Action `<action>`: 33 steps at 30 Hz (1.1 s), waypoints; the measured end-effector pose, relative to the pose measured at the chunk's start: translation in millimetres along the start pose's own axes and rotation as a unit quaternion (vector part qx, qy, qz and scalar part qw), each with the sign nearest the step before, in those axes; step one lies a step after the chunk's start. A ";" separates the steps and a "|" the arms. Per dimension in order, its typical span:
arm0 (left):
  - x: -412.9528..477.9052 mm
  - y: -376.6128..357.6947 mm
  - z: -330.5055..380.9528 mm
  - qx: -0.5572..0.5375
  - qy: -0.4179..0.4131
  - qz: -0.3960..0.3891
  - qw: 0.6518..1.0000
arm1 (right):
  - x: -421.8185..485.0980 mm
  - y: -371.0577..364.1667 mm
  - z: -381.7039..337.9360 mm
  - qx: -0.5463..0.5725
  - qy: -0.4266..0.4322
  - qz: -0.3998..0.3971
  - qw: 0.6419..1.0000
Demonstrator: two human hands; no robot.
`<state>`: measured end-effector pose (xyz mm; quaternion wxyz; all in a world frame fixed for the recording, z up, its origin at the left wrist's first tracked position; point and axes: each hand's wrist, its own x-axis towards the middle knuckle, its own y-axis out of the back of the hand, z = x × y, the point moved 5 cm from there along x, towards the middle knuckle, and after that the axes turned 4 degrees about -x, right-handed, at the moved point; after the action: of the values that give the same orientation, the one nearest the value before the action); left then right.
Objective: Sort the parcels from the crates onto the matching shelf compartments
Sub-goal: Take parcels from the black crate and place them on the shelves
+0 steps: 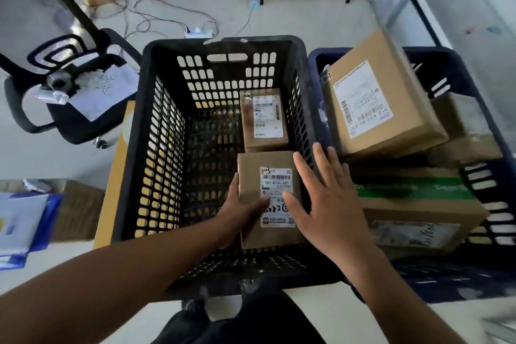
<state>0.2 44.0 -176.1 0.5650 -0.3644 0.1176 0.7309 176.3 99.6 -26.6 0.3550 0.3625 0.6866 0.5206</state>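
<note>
Fingers (234, 183) of the left hand (240, 215) curl round the left edge of the near parcel (251, 173), with the thumb laid across its white label, so this hand grips the box. Fingers (321, 160) of the right hand (328, 204) are straight and spread wide, over the parcel's right edge, holding nothing; whether they touch the cardboard cannot be told.

The near parcel is a small brown carton with "1-3" handwritten on its label. It sits low inside the black crate (167, 134), against the right wall at the near end. Just beyond it, almost touching, lies the far parcel (248, 137), about the same size and untouched. The rest of this crate's floor shows bare.

To the right stands a blue crate (321, 54), still well stocked: a large parcel (391, 84) lies tilted on top, a green-printed carton (413, 198) sits nearer, and more boxes show beneath.

No shelf compartments are in view. The black crate looks nearly finished, with two parcels left; the blue crate appears barely begun, so much sorting remains.
</note>
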 end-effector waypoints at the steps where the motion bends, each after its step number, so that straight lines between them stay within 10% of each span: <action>1: -1.1 -0.5 0.8 -0.008 -0.004 -0.007 1.000 | 0.2 -0.3 0.1 0.000 -0.001 0.000 1.000; 15: -73.8 26.3 94.7 -0.023 -0.070 -0.103 0.992 | -24.5 24.8 -47.4 0.123 -0.098 0.054 0.986; 21: -139.2 41.6 148.8 0.006 -0.185 -0.211 0.960 | -57.8 45.3 -93.9 0.375 -0.144 0.122 0.907; 33: -225.9 -28.4 159.9 0.077 -0.243 -0.374 0.892 | -178.4 92.4 -103.0 0.477 -0.180 0.281 0.813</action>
<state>-16.0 -20.4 94.1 0.8338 -0.1477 -0.1127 0.5199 185.6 -84.2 104.1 0.0934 0.7509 0.6406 0.1304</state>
